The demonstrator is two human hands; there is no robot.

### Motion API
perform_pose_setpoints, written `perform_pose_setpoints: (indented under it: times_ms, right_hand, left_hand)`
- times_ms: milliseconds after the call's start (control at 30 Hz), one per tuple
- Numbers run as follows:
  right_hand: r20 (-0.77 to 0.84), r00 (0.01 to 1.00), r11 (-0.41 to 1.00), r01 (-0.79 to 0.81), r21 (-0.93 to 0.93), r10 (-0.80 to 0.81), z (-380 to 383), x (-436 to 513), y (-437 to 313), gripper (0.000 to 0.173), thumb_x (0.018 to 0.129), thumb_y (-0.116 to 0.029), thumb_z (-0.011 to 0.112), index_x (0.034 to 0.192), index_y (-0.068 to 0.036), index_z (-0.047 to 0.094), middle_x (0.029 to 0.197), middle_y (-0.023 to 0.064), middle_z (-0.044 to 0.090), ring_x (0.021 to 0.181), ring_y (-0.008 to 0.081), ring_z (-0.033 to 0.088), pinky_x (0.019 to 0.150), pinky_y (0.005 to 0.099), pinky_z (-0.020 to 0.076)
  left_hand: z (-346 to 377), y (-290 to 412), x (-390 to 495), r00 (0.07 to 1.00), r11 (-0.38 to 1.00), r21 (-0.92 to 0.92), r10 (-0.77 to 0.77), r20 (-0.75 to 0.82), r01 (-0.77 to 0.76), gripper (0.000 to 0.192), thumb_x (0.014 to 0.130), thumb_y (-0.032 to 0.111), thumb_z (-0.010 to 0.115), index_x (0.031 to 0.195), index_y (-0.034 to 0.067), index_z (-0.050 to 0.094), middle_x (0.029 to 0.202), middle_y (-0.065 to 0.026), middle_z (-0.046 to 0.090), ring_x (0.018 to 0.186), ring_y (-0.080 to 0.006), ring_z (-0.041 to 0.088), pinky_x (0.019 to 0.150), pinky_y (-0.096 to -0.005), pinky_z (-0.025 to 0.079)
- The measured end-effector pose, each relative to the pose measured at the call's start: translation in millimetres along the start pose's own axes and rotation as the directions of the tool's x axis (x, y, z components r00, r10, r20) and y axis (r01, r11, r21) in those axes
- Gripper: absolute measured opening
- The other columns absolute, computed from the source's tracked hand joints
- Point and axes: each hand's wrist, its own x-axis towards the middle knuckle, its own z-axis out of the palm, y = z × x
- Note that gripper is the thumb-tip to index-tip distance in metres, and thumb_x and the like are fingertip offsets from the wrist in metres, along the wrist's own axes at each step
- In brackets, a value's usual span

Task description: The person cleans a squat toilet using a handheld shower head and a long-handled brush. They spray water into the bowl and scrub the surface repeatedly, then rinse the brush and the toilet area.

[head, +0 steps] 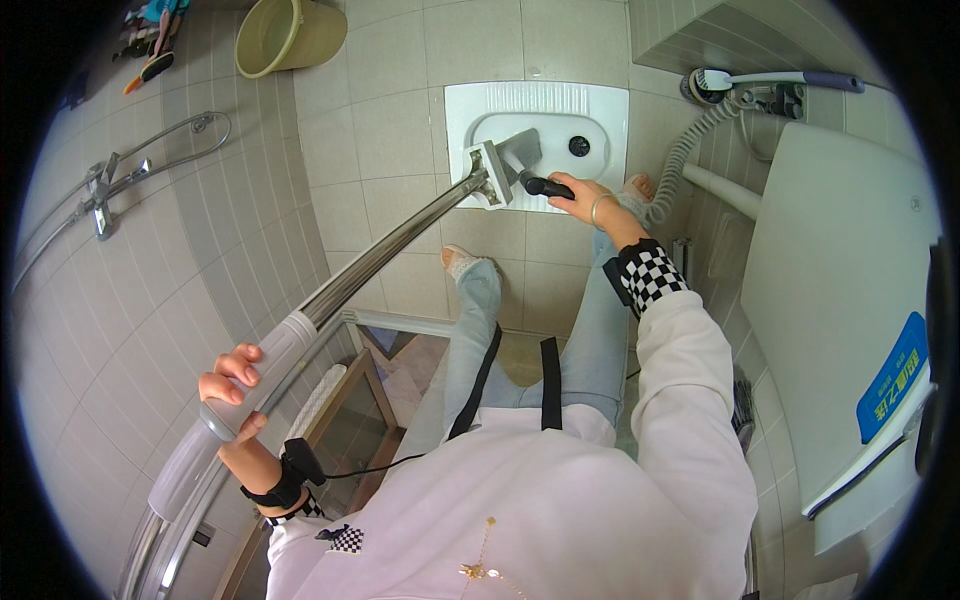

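Observation:
My left hand (236, 390) grips the pale plastic sleeve of a sponge mop (397, 240) with a metal pole. The pole slants up to a white head frame (489, 177), with a grey sponge (529, 148) beyond it, over the left side of a white squat toilet (540, 94). My right hand (581, 196) holds a black-handled device (546, 186), apparently a handheld sprayer, pointed at the sponge. A whitish streak, possibly water, lies between the two. The toilet's dark drain (578, 145) shows to the right of the sponge.
A coiled grey hose (667, 169) hangs near my right foot. A toilet brush (787, 79) and a large pale panel (832, 300) are on the right. At upper left are a yellowish bucket (292, 37) and a wall-mounted shower mixer (101, 195). A framed glass cabinet (345, 435) stands below left.

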Motion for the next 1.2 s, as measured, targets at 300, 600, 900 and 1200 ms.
perform_pose_setpoints:
  times_ms: [300,600,900,1200]
  right_hand:
    - [-0.018,0.998,0.998,-0.064,-0.016,0.063,2.8,3.3,13.7,0.049,0.075,-0.045,0.051,0.119,-0.024,0.041,0.098,0.0111,0.058,0.089,0.0292,0.055,0.075,0.0373,0.0434]
    - [-0.046,0.995,0.996,-0.088,-0.031,0.086,6.2,9.6,26.2,0.049,0.076,-0.044,0.052,0.119,-0.023,0.041,0.093,0.014,0.059,0.084,0.0302,0.057,0.072,0.0366,0.0431]
    - [-0.013,0.99,0.987,-0.143,-0.069,0.143,4.3,16.1,33.7,0.049,0.076,-0.045,0.051,0.119,-0.025,0.04,0.1,0.0109,0.058,0.091,0.0282,0.055,0.075,0.0375,0.0433]
    - [0.087,0.993,0.991,-0.072,-0.116,0.083,12.7,11.8,30.0,0.047,0.078,-0.039,0.051,0.12,-0.023,0.039,0.103,0.0111,0.056,0.093,0.0294,0.053,0.078,0.0375,0.0423]
  left_hand:
    - [2.3,0.4,2.5,0.999,0.999,0.018,0.04,0.016,-0.04,0.035,0.062,0.012,0.073,0.084,0.017,0.047,0.091,-0.0031,0.049,0.1,-0.0229,0.043,0.092,-0.04,0.028]
    - [1.5,2.9,0.8,1.0,1.0,0.025,-0.016,0.006,0.016,0.04,0.058,0.015,0.077,0.083,0.019,0.046,0.091,-0.0004,0.049,0.102,-0.0216,0.041,0.094,-0.0391,0.025]
    - [3.6,2.6,1.4,1.0,0.999,0.035,0.022,-0.002,-0.022,0.035,0.061,0.012,0.074,0.082,0.017,0.047,0.09,-0.0026,0.05,0.101,-0.0243,0.043,0.092,-0.0399,0.028]
    - [4.5,4.5,1.6,0.999,0.999,0.017,-0.038,-0.006,0.038,0.04,0.057,0.014,0.078,0.083,0.019,0.048,0.091,0.0001,0.049,0.103,-0.0218,0.041,0.095,-0.0386,0.025]
